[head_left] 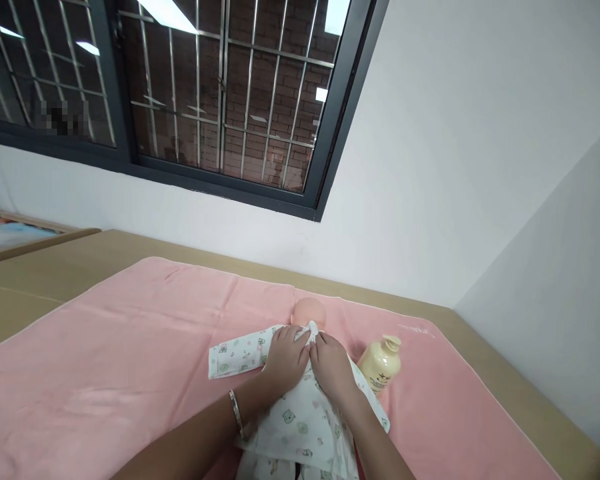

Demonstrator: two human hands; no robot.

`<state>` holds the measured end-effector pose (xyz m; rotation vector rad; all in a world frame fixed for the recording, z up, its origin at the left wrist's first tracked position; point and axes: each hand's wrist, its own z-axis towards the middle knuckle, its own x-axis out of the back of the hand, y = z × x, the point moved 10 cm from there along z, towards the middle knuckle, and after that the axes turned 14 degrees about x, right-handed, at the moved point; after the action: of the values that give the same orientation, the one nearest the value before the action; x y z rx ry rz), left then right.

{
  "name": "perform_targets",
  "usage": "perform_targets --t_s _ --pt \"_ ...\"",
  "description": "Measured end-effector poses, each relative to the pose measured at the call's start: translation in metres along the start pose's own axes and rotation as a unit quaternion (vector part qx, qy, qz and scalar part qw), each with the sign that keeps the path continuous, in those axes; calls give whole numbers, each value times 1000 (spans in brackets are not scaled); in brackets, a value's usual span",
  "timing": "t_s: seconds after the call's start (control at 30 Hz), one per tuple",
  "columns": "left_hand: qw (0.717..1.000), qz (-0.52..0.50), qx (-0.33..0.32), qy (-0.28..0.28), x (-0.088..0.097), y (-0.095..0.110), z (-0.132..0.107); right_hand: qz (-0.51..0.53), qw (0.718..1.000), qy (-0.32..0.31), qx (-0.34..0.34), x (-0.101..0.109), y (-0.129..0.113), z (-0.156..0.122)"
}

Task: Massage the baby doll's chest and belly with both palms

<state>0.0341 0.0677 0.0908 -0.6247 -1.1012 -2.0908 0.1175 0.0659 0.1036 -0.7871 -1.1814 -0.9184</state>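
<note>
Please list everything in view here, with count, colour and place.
doll: 1, pinkish, beyond the hands, mostly covered
printed top: 1, white, on the doll
printed trousers: 1, white, bottom edge
bottle: 1, pale yellow, right of the top
mat: 1, pink, under all these
tabletop: 1, tan, under the mat
barred window: 1, dark-framed, upper left
walls: 2, white, behind and right
bracelet: 1, silvery, left wrist
left hand, right hand: 1 each, bare, at the top's collar
</note>
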Motion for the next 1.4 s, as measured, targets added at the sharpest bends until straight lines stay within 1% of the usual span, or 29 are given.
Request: perform_targets --t_s 0.17,0.3,0.4,0.53,0.73,0.87,0.93,1.0,1.13,1.2,1.3,1.33,1.4 --pt "999 -45 9 22 8 -1 -2 -24 1000 -3 -19 5 -5 -6" --pt "998 -38 49 33 9 -6 -2 -7 999 6 -43 3 3 -5" --pt "997 -6 78 24 5 -11 -1 17 998 -7 -66 -6 15 -5" --pt "996 -4 87 5 1 -13 1 18 997 -2 -75 -9 22 -5" --pt "995 -8 98 7 5 -14 0 -3 997 -7 -73 -6 15 -8" --pt "988 18 153 6 8 -22 -3 -48 995 -11 -84 -2 9 -13" --pt "986 25 166 3 7 -25 -2 -51 995 -11 -79 -2 9 -13" --pt "988 22 155 1 5 -24 -1 -33 997 -8 -68 -4 11 -10" --pt "994 7 111 1 2 -18 3 8 999 -4 -49 -6 16 -3" --pt "997 -6 72 2 2 -11 3 1 1000 -5 -22 -5 10 -2" --pt "999 -39 0 1 1 1 -1 -28 999 -11 26 -4 -6 -4" --pt "999 -48 -11 6 2 3 -2 -37 999 -12 29 -3 -8 -5" --pt "998 -57 -1 26 5 0 -4 -45 999 -9 16 -2 -8 -7"
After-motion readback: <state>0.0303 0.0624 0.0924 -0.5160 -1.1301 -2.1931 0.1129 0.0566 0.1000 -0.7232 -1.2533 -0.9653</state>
